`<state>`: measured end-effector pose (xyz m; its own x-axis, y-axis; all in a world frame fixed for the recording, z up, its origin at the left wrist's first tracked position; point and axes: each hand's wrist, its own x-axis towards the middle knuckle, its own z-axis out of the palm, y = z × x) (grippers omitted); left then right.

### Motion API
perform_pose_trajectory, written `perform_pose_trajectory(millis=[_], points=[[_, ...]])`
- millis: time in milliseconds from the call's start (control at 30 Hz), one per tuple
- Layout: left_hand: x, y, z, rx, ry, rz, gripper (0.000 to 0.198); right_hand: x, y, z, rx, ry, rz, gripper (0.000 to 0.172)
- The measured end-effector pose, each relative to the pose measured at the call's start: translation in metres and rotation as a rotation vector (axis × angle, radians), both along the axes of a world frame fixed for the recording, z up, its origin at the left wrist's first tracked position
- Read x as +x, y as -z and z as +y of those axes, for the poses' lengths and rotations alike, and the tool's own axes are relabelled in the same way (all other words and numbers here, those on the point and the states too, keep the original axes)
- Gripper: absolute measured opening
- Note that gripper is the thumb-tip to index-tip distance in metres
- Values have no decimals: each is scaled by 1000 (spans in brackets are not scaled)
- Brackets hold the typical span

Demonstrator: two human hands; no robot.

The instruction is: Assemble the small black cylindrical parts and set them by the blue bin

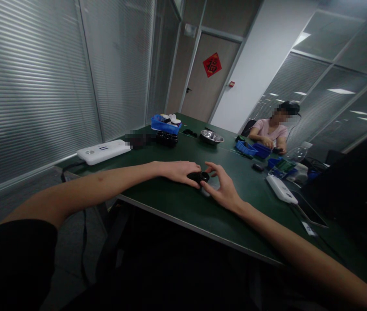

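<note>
Just above the green tabletop, my left hand (180, 172) is closed around a small black cylindrical part (196, 176). The part lies on its side, and its round, hollow end (205, 176) points right. Beside that end is my right hand (222, 185), thumb and fingers curved and apart. Its thumb tip comes close to the lower rim; whether it touches, I cannot tell. The left fingers hide much of the part's body.
A white power bank (103, 151) lies left. Farther back are a blue basket (166, 126), several black parts (167, 139) and a metal bowl (212, 137). Another person (269, 131) sits at the right near blue bins (246, 148). A second white device (281, 189) lies right.
</note>
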<state>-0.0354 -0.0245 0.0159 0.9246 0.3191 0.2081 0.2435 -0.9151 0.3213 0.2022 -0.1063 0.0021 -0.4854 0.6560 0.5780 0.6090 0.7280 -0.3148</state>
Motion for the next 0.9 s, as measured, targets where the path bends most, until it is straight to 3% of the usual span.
perform_pose_trajectory(millis=[200,400,633,900], points=[[0,0,0,-7,3,7,57,1,-1,-2,-36,-81,-5,54],[0,-3,-2,3,-13,32,54,0,-1,-1,-14,-6,2,59],[0,-1,-1,-8,10,8,56,0,-1,-3,-35,-86,-7,53],[1,-1,-1,15,-2,12,54,0,0,1,-9,-19,12,55]])
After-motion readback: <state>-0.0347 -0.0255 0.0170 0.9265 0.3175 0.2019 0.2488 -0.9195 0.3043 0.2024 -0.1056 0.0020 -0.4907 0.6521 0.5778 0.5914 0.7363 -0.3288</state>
